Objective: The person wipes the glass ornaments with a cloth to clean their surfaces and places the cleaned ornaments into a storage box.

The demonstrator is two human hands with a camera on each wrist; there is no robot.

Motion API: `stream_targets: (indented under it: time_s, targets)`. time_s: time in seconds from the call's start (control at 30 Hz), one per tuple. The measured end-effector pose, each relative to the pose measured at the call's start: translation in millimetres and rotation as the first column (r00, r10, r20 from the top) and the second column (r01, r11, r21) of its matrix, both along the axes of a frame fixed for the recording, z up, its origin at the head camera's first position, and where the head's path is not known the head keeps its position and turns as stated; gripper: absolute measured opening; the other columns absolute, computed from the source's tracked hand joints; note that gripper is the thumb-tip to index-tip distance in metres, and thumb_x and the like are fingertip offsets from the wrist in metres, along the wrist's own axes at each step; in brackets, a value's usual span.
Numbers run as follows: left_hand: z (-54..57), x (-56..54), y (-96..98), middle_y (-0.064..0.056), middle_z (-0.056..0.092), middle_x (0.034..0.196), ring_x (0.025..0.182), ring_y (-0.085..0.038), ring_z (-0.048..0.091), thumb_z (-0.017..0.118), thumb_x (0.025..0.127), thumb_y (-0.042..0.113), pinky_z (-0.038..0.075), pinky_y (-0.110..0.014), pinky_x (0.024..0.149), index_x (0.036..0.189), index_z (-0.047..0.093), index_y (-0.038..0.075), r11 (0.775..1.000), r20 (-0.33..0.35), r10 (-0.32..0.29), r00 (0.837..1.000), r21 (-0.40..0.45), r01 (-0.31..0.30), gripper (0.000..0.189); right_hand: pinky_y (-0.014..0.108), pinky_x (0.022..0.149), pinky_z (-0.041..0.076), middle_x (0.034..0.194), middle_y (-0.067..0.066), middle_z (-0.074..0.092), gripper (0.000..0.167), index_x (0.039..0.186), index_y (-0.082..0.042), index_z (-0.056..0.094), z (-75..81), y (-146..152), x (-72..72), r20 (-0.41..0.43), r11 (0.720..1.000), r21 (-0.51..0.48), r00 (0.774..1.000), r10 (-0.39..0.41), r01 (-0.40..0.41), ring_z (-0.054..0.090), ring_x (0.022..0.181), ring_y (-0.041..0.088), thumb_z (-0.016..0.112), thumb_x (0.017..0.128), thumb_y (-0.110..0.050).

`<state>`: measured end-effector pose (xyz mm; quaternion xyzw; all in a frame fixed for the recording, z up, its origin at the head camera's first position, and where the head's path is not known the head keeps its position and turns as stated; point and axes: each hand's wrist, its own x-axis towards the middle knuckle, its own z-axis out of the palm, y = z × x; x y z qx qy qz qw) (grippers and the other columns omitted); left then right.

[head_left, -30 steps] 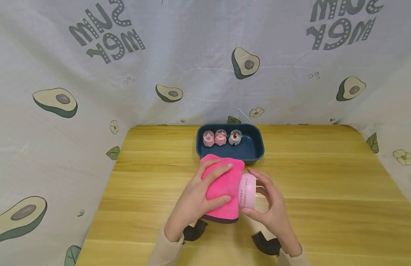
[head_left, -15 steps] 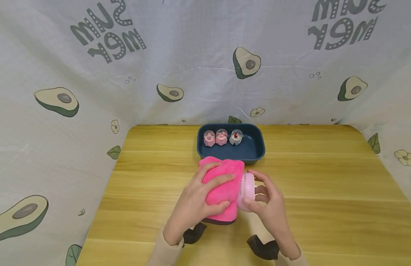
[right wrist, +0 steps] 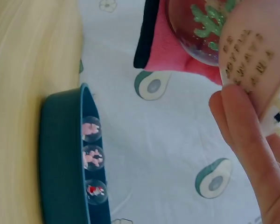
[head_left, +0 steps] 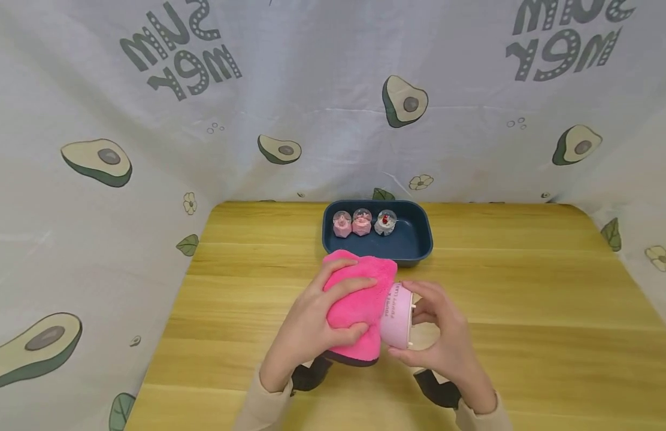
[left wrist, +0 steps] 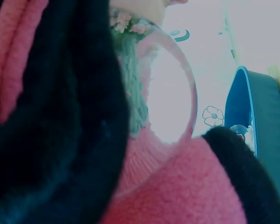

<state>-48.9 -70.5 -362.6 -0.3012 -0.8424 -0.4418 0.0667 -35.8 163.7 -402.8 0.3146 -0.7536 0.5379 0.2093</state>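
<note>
A snow globe with a pink lettered base [head_left: 396, 317] lies on its side between my hands. My right hand [head_left: 446, 335] holds the base, thumb and fingers at its rim. A bright pink cloth [head_left: 368, 311] with dark edging covers the dome in the head view, and my left hand [head_left: 311, 317] grips the globe through it, fingers spread. In the left wrist view the clear dome [left wrist: 172, 93] shows between folds of cloth, with green and pink shapes inside. The right wrist view shows the base's lettering [right wrist: 247, 58] and the dome partly against the cloth.
A dark blue tray [head_left: 414, 239] stands at the back of the wooden table [head_left: 527, 287], just beyond the cloth. Inside it are two small pink snow globes [head_left: 351, 223] and a white one [head_left: 386, 223]. A white avocado-print curtain [head_left: 333, 120] hangs behind.
The globe has turned about its axis, so its lettering sits differently. My right thumb and fingers have shifted round the base rim. The left hand keeps the cloth on the dome.
</note>
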Motion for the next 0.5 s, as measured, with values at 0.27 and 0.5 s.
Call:
stream_targets:
  time_s: [0.27,0.5]
  targets:
    - [-2.0,2.2,5.7,0.006,0.037,0.143,0.127,-0.014,0.037,0.075,0.076,0.035,0.053,-0.031,0.074,0.127,0.06,0.032,0.991,-0.187,0.032,0.982,-0.123,-0.055,0.053,0.029,0.046,0.054,0.099,0.014,0.052,0.062,0.125,0.001,0.049,8.1,-10.4,4.4,0.406,0.979,-0.179,0.914,-0.017,0.098,0.066,0.057,0.017,0.077,0.069,0.001]
    - [-4.6,2.9,5.9,0.001,0.041,0.141,0.125,-0.017,0.04,0.076,0.073,0.035,0.052,-0.029,0.074,0.125,0.062,0.03,0.988,-0.296,0.048,0.954,-0.127,-0.089,0.054,0.035,0.042,0.053,0.098,0.019,0.048,0.055,0.129,-0.005,0.045,21.5,-11.2,6.0,0.593,0.982,-0.16,0.805,0.01,0.105,0.063,0.051,0.024,0.065,0.078,0.005]
